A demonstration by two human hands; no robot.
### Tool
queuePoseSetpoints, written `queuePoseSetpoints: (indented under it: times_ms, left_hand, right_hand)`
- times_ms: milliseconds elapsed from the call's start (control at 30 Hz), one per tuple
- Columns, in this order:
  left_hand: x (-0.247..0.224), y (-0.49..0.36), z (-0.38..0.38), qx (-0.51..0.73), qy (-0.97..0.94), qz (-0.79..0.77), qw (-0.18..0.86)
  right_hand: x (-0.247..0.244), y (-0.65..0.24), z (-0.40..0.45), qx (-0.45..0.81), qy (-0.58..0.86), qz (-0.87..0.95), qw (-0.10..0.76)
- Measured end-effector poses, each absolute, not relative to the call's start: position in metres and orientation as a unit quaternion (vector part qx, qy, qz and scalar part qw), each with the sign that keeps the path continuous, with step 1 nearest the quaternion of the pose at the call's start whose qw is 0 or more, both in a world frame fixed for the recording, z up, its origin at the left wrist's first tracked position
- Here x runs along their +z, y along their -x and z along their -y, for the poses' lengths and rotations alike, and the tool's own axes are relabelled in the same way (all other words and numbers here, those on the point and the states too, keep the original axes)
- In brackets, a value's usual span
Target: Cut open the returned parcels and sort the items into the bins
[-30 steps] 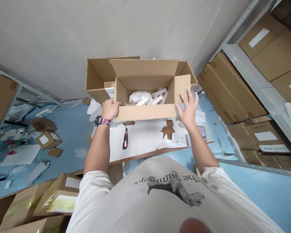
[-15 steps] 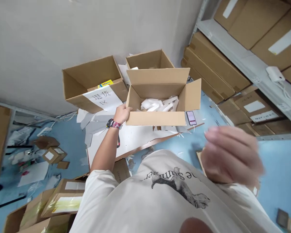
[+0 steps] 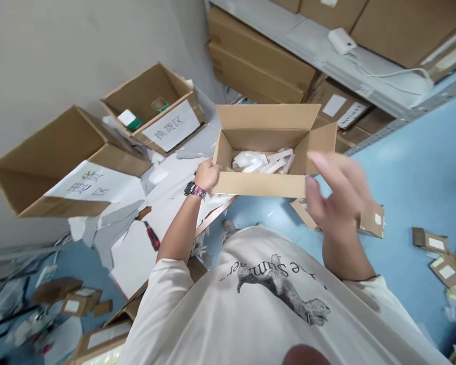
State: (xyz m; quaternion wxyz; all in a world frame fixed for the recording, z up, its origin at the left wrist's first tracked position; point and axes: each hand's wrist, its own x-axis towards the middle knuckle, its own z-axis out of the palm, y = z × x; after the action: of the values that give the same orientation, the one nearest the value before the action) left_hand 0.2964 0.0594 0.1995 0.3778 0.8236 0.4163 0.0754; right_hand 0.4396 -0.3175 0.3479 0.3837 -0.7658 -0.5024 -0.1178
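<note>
An open cardboard box (image 3: 260, 185) is held up in front of me, its flaps spread. White crumpled packing material (image 3: 264, 161) lies inside it. My left hand (image 3: 206, 175), with a watch on the wrist, grips the box's left edge. Beside the box's right end is my right hand (image 3: 338, 187), blurred, with thumb and forefinger apart and nothing visible between them; whether it touches the flap is unclear.
Two open boxes with handwritten paper signs (image 3: 95, 182) (image 3: 172, 125) stand on the white table (image 3: 131, 263) at left. A red and black cutter (image 3: 152, 236) lies there. Shelves (image 3: 319, 61) with cartons rise at upper right. More boxes (image 3: 446, 268) sit on the blue floor.
The view has turned right, and the held box is now past the table's edge. My right hand has moved from lower right up to the box's right end, its fingers opening.
</note>
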Motion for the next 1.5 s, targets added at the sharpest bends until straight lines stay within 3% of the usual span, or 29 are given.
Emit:
queuePoseSetpoints:
  times_ms: [100,200,333,533,767,867,967,1067,1200,1333,1500]
  left_hand:
    - [0.192,-0.346,-0.032,0.047,-0.848,-0.380,0.366]
    - [0.186,-0.402,-0.001,0.014,-0.877,-0.329,0.349]
    - [0.178,-0.479,0.053,-0.036,-0.909,-0.271,0.316]
    - [0.155,-0.573,0.134,-0.096,-0.934,-0.171,0.299]
    - [0.104,-0.616,0.162,-0.209,-0.891,-0.143,0.377]
    - [0.080,-0.584,0.138,-0.183,-0.887,-0.154,0.395]
    - [0.063,-0.514,0.100,-0.177,-0.833,-0.204,0.483]
    - [0.056,-0.422,0.062,-0.139,-0.715,-0.340,0.595]
    - [0.063,-0.286,0.019,-0.011,-0.591,-0.506,0.628]
    - [0.077,-0.156,0.003,0.128,-0.501,-0.599,0.612]
    - [0.069,-0.042,0.012,0.257,-0.401,-0.658,0.584]
  right_hand:
    - [0.279,-0.524,0.323,-0.155,0.896,0.365,0.201]
    - [0.211,-0.584,0.373,-0.100,0.960,0.231,0.127]
    - [0.168,-0.613,0.449,-0.068,0.980,0.116,0.146]
    - [0.161,-0.625,0.529,-0.112,0.976,0.030,0.183]
    - [0.149,-0.602,0.574,-0.137,0.976,-0.027,0.166]
    - [0.136,-0.593,0.543,-0.103,0.973,0.042,0.201]
    - [0.118,-0.594,0.477,-0.024,0.955,0.158,0.251]
    - [0.100,-0.588,0.379,0.065,0.903,0.309,0.290]
    - [0.098,-0.528,0.229,0.189,0.765,0.524,0.322]
    - [0.149,-0.418,0.125,0.335,0.584,0.650,0.353]
    - [0.273,-0.305,0.095,0.540,0.323,0.627,0.459]
